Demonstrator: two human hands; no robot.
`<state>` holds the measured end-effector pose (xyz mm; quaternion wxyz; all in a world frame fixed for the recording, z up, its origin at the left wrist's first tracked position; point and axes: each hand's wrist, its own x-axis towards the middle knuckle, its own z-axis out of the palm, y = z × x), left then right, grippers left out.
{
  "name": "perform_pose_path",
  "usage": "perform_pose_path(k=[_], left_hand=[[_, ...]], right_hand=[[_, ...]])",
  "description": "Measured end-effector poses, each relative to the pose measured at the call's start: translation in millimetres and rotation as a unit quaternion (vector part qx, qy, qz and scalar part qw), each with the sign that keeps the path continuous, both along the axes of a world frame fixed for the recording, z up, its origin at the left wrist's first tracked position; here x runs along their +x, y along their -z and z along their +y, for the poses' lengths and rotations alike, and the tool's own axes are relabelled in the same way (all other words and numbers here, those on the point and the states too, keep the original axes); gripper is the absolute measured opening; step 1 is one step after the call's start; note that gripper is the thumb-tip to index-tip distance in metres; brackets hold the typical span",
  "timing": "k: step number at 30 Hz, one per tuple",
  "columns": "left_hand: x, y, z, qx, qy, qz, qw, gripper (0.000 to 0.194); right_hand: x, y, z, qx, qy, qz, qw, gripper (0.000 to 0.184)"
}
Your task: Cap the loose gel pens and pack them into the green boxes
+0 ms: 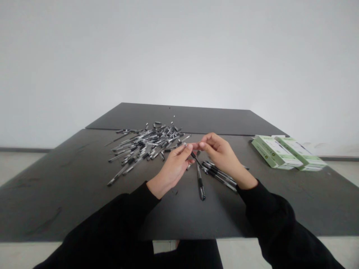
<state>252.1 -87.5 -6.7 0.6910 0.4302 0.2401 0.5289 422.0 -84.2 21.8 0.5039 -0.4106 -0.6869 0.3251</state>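
Observation:
My left hand point(176, 164) is closed, thumb pressed against the fingers, around a slim pen point(198, 160) whose dark end slants down to the right. Close beside its fingertips, my right hand point(223, 153) is pinched; whatever lies between its thumb and finger is too small or hidden to name. Below the hands, a clear pen with a black grip point(200, 184) lies on the table. Partly under my right wrist rests a bunch of similar pens point(220, 176), roughly parallel.
A loose heap of clear and black pen parts point(148, 145) spreads over the left middle of the dark table point(84, 201). At the right lie two green and white boxes point(277, 151) point(303, 153). A pale wall point(179, 52) stands behind.

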Motion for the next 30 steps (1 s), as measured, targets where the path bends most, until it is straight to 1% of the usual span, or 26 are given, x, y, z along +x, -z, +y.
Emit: perform_pose_path(k=[2, 3, 4, 5, 6, 7, 8, 9, 11, 13, 14, 16, 18, 19, 20, 21, 22, 23, 24, 25, 26, 28, 30], left_hand=[[-4.3, -0.8, 5.0, -0.020, -0.021, -0.010, 1.000, 0.024], [-6.0, -1.5, 7.2, -0.023, -0.020, -0.009, 1.000, 0.024], [-7.3, -2.3, 8.6, -0.019, -0.015, -0.006, 1.000, 0.026], [-8.2, -3.2, 9.4, -0.012, -0.004, 0.001, 1.000, 0.027], [-8.5, -3.8, 9.3, -0.004, 0.009, 0.008, 1.000, 0.029], [-8.5, -4.1, 8.7, 0.005, 0.022, 0.017, 1.000, 0.031], [-8.4, -4.1, 7.6, 0.014, 0.034, 0.027, 0.999, 0.032], [-8.2, -3.6, 6.4, 0.023, 0.045, 0.039, 0.998, 0.034], [-8.3, -1.7, 3.9, 0.042, 0.072, 0.073, 0.994, 0.037], [-9.3, 0.6, 1.5, 0.066, 0.088, 0.109, 0.988, 0.039], [-10.1, 1.4, 0.2, 0.078, 0.094, 0.123, 0.985, 0.038], [-11.8, 2.2, -2.5, 0.110, 0.102, 0.150, 0.977, 0.035], [-13.1, 1.2, -5.0, 0.146, 0.097, 0.185, 0.967, 0.035], [-13.7, 0.1, -6.1, 0.165, 0.085, 0.209, 0.960, 0.035], [-14.2, -1.4, -7.0, 0.181, 0.068, 0.233, 0.953, 0.036], [-14.8, -3.2, -7.8, 0.197, 0.053, 0.255, 0.945, 0.036], [-15.4, -5.3, -8.5, 0.213, 0.039, 0.275, 0.937, 0.036], [-15.9, -7.5, -9.2, 0.230, 0.028, 0.290, 0.929, 0.035], [-16.4, -9.8, -10.1, 0.247, 0.020, 0.301, 0.921, 0.034], [-16.7, -11.9, -11.0, 0.265, 0.015, 0.307, 0.914, 0.033], [-16.9, -13.9, -12.1, 0.281, 0.010, 0.312, 0.907, 0.032], [-17.0, -17.0, -14.1, 0.304, 0.001, 0.317, 0.898, 0.031], [-17.2, -18.9, -15.5, 0.319, -0.005, 0.318, 0.893, 0.031]], right_hand=[[32.1, -0.1, 29.2, 0.021, 0.059, -0.075, 0.995, 0.006], [50.5, 0.7, 45.4, 0.012, 0.091, -0.132, 0.987, 0.009], [68.5, 2.3, 61.2, -0.006, 0.122, -0.205, 0.971, 0.018], [84.8, 4.7, 75.9, -0.018, 0.156, -0.277, 0.948, 0.026], [98.2, 8.0, 88.7, -0.033, 0.165, -0.342, 0.924, 0.031], [108.3, 12.0, 99.0, -0.046, 0.161, -0.387, 0.907, 0.033], [114.8, 16.9, 106.8, -0.053, 0.154, -0.412, 0.896, 0.034], [118.0, 22.3, 112.1, -0.058, 0.143, -0.426, 0.891, 0.032], [117.2, 33.9, 116.9, -0.061, 0.129, -0.430, 0.891, 0.024], [112.3, 43.6, 116.7, -0.060, 0.130, -0.430, 0.892, 0.014], [110.0, 46.6, 115.8, -0.059, 0.133, -0.427, 0.893, 0.012], [106.9, 47.0, 112.6, -0.055, 0.140, -0.416, 0.897, 0.014], [104.1, 39.5, 106.6, -0.050, 0.150, -0.405, 0.901, 0.014], [101.6, 33.0, 101.5, -0.046, 0.153, -0.393, 0.906, 0.014], [97.4, 25.0, 94.4, -0.041, 0.151, -0.362, 0.919, 0.013], [91.2, 16.1, 85.1, -0.036, 0.139, -0.313, 0.939, 0.011], [83.0, 6.7, 73.5, -0.034, 0.114, -0.237, 0.964, 0.011], [72.9, -2.8, 59.9, -0.034, 0.076, -0.133, 0.988, 0.016], [61.4, -11.8, 44.8, -0.045, 0.024, -0.046, 0.998, 0.026], [49.2, -20.0, 29.2, -0.059, -0.013, 0.018, 0.998, 0.036], [37.0, -27.1, 13.8, -0.079, -0.037, 0.064, 0.994, 0.038], [15.3, -37.1, -12.4, -0.115, -0.059, 0.132, 0.983, 0.029], [-0.1, -40.9, -29.2, -0.148, -0.069, 0.186, 0.969, 0.020]])
